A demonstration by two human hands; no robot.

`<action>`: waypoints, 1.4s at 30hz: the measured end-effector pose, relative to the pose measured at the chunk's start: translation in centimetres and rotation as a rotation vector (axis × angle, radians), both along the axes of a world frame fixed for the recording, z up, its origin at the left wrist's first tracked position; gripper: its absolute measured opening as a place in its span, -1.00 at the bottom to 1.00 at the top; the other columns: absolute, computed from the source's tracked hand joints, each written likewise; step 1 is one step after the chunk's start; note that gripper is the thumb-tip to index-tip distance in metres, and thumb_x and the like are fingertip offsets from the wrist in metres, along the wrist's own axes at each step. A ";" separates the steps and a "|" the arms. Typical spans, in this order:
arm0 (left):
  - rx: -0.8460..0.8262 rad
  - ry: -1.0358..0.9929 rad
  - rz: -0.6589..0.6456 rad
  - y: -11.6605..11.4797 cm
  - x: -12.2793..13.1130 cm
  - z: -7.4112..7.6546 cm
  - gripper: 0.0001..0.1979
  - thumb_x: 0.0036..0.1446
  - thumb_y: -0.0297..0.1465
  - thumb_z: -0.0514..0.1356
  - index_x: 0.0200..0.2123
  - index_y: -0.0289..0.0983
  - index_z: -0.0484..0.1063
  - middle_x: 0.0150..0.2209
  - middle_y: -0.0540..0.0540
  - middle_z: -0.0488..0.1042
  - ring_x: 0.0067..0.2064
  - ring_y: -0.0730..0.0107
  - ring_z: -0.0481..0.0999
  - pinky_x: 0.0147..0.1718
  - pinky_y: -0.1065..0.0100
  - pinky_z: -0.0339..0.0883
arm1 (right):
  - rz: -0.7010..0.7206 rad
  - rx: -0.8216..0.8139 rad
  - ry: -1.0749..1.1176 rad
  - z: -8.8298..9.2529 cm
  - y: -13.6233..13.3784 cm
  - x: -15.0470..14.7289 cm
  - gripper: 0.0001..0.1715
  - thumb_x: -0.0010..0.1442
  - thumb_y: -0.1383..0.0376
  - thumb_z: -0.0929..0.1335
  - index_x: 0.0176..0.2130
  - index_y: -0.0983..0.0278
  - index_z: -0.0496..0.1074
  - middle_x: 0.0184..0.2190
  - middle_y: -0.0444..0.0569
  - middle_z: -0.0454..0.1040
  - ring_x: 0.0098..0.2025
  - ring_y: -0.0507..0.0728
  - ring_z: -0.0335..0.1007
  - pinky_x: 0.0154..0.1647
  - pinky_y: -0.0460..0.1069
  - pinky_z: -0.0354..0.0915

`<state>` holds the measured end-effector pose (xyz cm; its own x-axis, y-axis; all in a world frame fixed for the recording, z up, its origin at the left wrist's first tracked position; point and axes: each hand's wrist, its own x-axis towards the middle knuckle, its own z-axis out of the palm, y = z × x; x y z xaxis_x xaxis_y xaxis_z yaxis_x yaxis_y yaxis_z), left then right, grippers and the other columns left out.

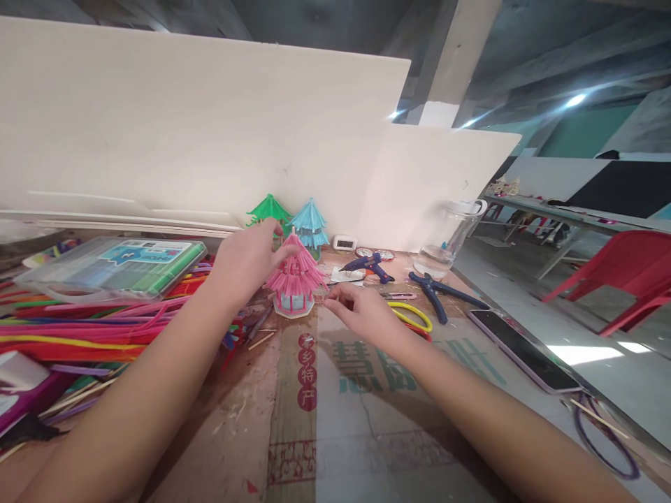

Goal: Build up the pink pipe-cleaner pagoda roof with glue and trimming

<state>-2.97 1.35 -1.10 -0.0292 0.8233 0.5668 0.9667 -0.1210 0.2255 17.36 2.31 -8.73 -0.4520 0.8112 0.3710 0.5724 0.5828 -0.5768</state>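
Left grip point(246, 262) is curled around the upper roof tier of the pink pagoda model point(295, 279), thumb lying on the peak and back of hand toward the camera. Right grip point(361, 311) sits low at the model's other side, thumb and forefinger pinched on the fringe of the lower eave; anything smaller between the fingertips is too fine to tell. The model stands upright on the cardboard-covered desk point(340, 433), between the two grips. Just beyond the left grip, against the white board point(183, 119), stand a green model point(268, 208) and a blue model point(310, 220), side by side. Outward of the left grip lies a heap of pipe cleaners point(94, 328), with a clear plastic case point(112, 265) resting on it. Beyond the right grip lies a blue glue gun point(367, 265). Just outward of that grip is a yellow loop point(414, 316), then blue-handled pliers point(437, 290), with a phone point(524, 349) lying flat farther out. A glass jar point(448, 237) stands well beyond the right grip, near the desk's edge.
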 end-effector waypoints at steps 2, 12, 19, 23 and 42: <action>0.013 -0.254 -0.099 -0.1 -0.3 0.7 -0.72 0.06 -0.14 0.17 -0.31 -0.24 0.37 -0.45 -0.04 0.43 -0.39 0.28 0.42 -0.39 0.36 0.16 | -0.008 0.011 0.006 0.0 0.2 0.1 -0.81 0.18 0.20 0.29 -0.39 0.25 0.40 -0.58 -0.18 0.35 -0.53 0.01 0.19 -0.51 -0.10 0.01; -0.238 -0.951 -0.588 -0.5 -0.3 1.3 -0.44 -0.21 0.14 0.23 -0.50 -0.28 0.33 -0.55 0.00 0.35 -0.48 0.46 0.33 -0.41 0.38 0.26 | -0.106 0.267 0.033 -1.6 1.6 0.9 -0.68 0.27 0.14 0.20 -0.33 0.24 0.43 -0.59 -0.12 0.39 -0.54 0.05 0.25 -0.48 -0.06 0.08; -0.242 -0.855 -0.586 -0.4 -0.3 1.1 -0.55 -0.18 0.00 0.30 -0.56 -0.28 0.31 -0.57 0.06 0.31 -0.49 0.51 0.29 -0.43 0.42 0.20 | -0.113 0.362 -0.041 -4.6 2.8 0.8 -0.69 0.25 0.19 0.21 -0.33 0.27 0.45 -0.46 0.01 0.49 -0.39 0.13 0.37 -0.34 -0.03 0.15; -0.184 -0.865 -0.564 0.1 -0.5 0.9 -0.60 -0.25 -0.10 0.35 -0.52 -0.29 0.37 -0.55 0.04 0.37 -0.46 0.48 0.33 -0.40 0.42 0.20 | -0.140 0.316 -0.046 -5.2 3.2 0.6 -0.71 0.26 0.21 0.20 -0.31 0.27 0.43 -0.45 -0.03 0.49 -0.41 0.11 0.37 -0.38 -0.04 0.14; 0.062 -0.619 -0.374 1.2 -0.3 -0.3 -0.73 -0.09 -0.19 0.23 -0.48 -0.27 0.33 -0.50 0.06 0.33 -0.44 0.48 0.30 -0.39 0.42 0.18 | -0.120 0.189 -0.098 -4.9 2.9 0.6 -0.75 0.27 0.23 0.21 -0.24 0.25 0.44 -0.36 -0.02 0.55 -0.33 0.14 0.43 -0.36 -0.04 0.14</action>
